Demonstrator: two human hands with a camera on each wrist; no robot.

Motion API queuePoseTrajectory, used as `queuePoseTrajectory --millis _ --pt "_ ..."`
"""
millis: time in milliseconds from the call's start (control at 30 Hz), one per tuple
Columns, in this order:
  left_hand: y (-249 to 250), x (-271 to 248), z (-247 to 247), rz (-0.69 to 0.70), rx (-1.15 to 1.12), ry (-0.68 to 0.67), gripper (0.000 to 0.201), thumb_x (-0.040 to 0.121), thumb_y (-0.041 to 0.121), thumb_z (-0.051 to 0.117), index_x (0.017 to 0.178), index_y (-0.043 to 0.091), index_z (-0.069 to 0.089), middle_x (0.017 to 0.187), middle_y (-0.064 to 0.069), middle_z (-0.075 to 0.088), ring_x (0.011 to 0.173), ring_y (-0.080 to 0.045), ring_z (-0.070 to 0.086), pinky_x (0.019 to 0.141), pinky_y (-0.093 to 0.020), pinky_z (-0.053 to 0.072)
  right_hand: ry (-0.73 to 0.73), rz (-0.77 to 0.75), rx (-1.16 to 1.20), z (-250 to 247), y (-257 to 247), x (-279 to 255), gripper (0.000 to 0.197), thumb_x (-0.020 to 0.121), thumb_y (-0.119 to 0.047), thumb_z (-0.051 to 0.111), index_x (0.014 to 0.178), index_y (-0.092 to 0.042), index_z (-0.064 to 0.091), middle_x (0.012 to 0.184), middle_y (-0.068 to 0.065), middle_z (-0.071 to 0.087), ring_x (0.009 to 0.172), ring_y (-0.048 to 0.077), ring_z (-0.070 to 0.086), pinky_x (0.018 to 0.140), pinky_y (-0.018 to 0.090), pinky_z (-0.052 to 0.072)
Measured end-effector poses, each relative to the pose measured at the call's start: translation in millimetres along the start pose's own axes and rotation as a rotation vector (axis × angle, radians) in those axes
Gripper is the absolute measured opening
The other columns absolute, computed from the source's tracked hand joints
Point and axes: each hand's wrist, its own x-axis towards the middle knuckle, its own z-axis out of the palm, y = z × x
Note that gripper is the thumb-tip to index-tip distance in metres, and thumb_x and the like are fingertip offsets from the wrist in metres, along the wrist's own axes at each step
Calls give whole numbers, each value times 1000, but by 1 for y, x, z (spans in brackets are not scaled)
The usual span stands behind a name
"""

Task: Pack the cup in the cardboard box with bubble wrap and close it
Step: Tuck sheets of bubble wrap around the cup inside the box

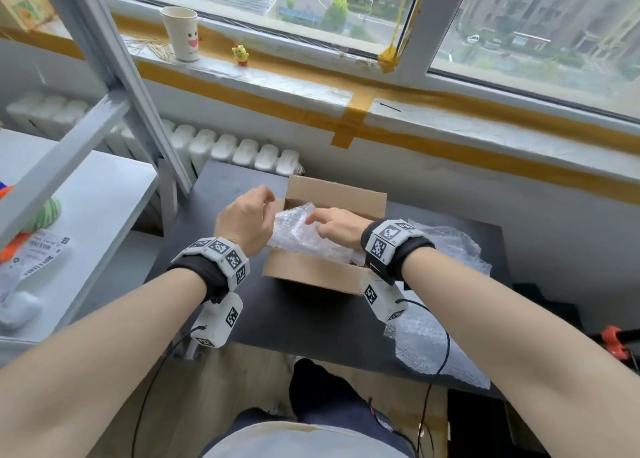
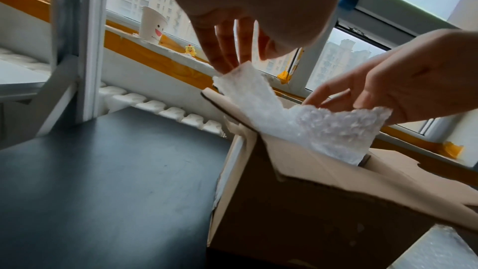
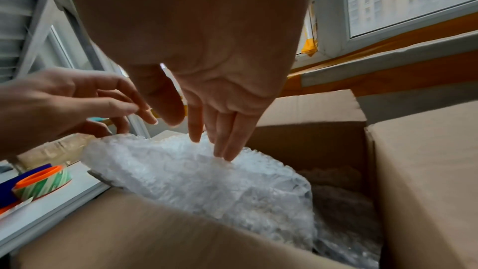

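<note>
— Bubble wrap (image 1: 304, 238) packed yet?
— Partly. The right hand (image 1: 337, 227), fingers straight, presses it down. The left hand (image 1: 244, 220) touches its raised corner with its fingertips; I cannot tell if it grips. The wrap still pokes out of the open box (image 1: 311, 274) by the table's (image 1: 221, 187) far edge.
</note>
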Motion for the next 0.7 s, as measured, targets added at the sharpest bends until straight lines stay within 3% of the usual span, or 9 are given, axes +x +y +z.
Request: queuePoseTrajectory --millis 133,233,367,433,567,633,700 --pt "-23 -1 -4 -118 81 -71 33 82 1 45 112 9 54 113 -9 62 102 -31 55 79 -43 49 -136 7 -100 5 -5 16 56 87 0 38 140 -15 42 151 12 34 139 27 32 116 36 25" --pt "-39 -7 -3 -151 125 -136 33 83 8 52 117 10 53 117 -7 60 109 -27 52 83 -44 49 -194 9 -169 10 -7 27 57 88 1 37 143 -17 39 154 8 30 142 25 28 116 32 19" --pt "-49 -15 4 68 151 -161 26 88 21 61 110 6 64 134 -9 55 130 -26 45 106 -41 38 -248 -13 -297 16 -5 37 53 92 -4 39 142 -20 40 151 4 37 138 25 34 113 30 23" --pt "-51 -16 8 182 204 -134 27 86 23 66 107 6 66 138 -13 52 132 -28 43 109 -42 37 -241 -25 -328 18 -6 40 45 95 -9 40 140 -17 45 146 5 44 134 25 39 109 29 27" --pt "-41 -11 10 308 223 -103 19 81 24 71 85 6 67 124 -15 62 122 -30 54 101 -41 46 -178 -24 -339 13 -6 42 51 88 -9 53 137 -20 47 139 5 51 126 27 49 104 31 37" --pt "-33 -8 12 368 208 -128 20 79 27 68 77 7 66 109 -12 68 104 -29 65 87 -37 53 -162 -24 -336 8 -4 39 50 87 -11 56 135 -17 49 136 6 53 124 26 50 103 34 40" --pt "-25 -5 16 410 171 -208 17 75 22 73 78 6 67 97 -9 72 87 -28 69 72 -36 57 -147 -26 -327 6 -3 33 39 89 -10 53 128 -12 55 117 8 59 110 26 54 90 32 42"
